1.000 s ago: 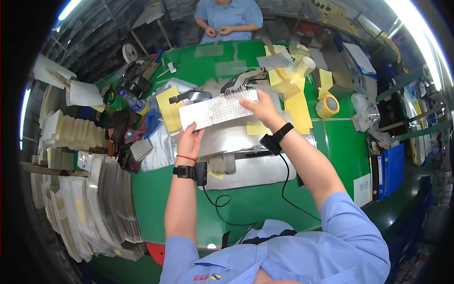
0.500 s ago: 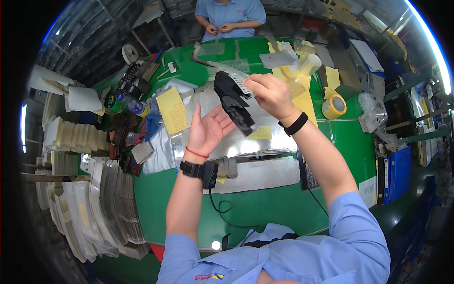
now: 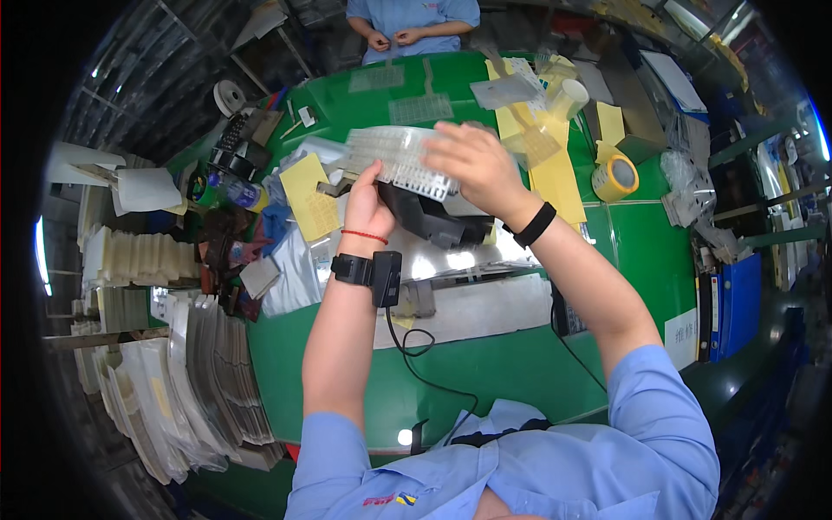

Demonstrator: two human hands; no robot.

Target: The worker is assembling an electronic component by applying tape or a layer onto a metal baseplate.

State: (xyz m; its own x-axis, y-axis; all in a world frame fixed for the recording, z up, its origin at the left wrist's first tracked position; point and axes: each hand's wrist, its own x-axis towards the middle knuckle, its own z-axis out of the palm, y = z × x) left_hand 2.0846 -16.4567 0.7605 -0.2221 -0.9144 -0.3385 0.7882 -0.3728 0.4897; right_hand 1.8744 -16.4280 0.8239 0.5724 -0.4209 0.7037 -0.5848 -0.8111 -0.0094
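My left hand (image 3: 370,206) is closed at the left end of a translucent plastic sheet (image 3: 390,153) with rows of small marks, its thumb along the edge. Directly under the sheet, against my left fingers, is a black object (image 3: 429,217) with a bulky, angled outline; its exact kind I cannot make out. Over the sheet's right end is my right hand (image 3: 475,169), its fingers smeared by motion, so whether they grip the sheet cannot be told. Both things are held above a shiny silver plate (image 3: 425,260) on the green table (image 3: 485,373).
Yellow paper (image 3: 309,195) and clear bags (image 3: 295,282) lie at left, beside stacked plastic trays (image 3: 199,373). At right stand a yellow tape roll (image 3: 617,176) and blue binders (image 3: 737,308). A cable (image 3: 438,381) runs from my left wrist. Across the table sits another person (image 3: 412,26).
My left hand has gone from open to closed on the sheet and the black object. The sheet has swung from steep to nearly level, and my right hand has shifted slightly left.
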